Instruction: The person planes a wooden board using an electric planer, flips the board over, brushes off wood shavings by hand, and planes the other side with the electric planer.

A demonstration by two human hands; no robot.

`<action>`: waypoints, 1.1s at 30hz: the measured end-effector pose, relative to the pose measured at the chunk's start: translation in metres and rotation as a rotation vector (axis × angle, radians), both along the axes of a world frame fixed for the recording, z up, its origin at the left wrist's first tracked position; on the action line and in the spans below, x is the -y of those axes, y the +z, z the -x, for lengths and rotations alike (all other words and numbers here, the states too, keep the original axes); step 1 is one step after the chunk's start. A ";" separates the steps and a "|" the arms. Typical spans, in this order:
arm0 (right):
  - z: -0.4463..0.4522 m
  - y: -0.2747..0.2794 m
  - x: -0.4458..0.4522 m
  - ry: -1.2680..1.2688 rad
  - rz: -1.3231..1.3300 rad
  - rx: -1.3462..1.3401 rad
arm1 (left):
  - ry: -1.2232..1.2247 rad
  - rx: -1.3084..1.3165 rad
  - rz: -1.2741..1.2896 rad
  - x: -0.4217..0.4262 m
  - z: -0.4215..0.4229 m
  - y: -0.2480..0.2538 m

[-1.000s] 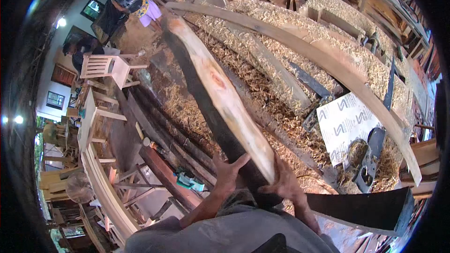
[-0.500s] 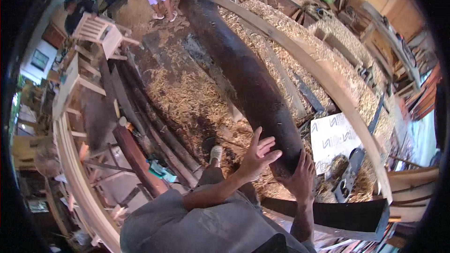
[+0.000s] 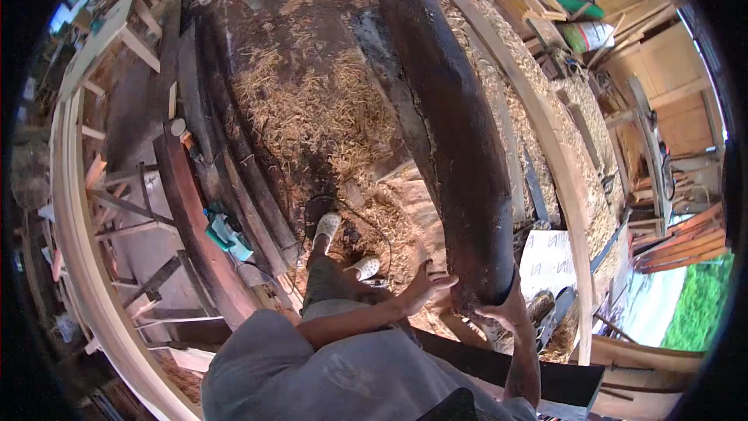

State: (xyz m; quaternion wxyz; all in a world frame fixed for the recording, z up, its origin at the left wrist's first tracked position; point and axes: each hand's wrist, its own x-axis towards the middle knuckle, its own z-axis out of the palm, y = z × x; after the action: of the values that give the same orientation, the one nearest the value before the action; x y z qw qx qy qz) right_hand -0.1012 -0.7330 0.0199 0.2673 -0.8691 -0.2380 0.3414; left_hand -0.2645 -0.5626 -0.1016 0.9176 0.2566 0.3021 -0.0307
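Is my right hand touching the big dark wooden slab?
Touching: the head view shows your right hand on the dark slab, fingers against its near corner.

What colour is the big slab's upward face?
The slab is dark brown there, nearly black in patches; the head view shows it best.

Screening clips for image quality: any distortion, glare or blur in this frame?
Head view: strong wide-angle rounding with black corners; head view: bluish sheen on the far part of the dark slab; head view: greenery brightly lit at right; head view: left-edge clutter soft, the right hand clearer.
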 end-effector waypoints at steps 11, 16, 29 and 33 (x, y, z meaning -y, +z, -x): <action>0.065 0.001 -0.030 0.071 0.114 0.221 | 0.132 -0.081 0.077 0.008 0.011 -0.017; 0.104 0.006 -0.037 0.064 0.126 0.249 | 0.164 -0.119 -0.036 -0.010 0.062 0.008; 0.025 -0.041 0.032 -0.119 -0.069 -0.052 | -0.071 -0.189 -0.408 -0.026 0.054 0.006; 0.039 -0.015 0.078 -0.352 -0.214 0.318 | 0.014 0.218 -0.609 -0.024 0.061 -0.084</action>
State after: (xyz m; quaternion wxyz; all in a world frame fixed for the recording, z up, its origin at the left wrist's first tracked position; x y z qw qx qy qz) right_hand -0.1397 -0.8108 0.0051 0.3725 -0.9066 -0.1567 0.1217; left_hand -0.3258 -0.5385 -0.1853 0.8258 0.5190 0.1990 0.0953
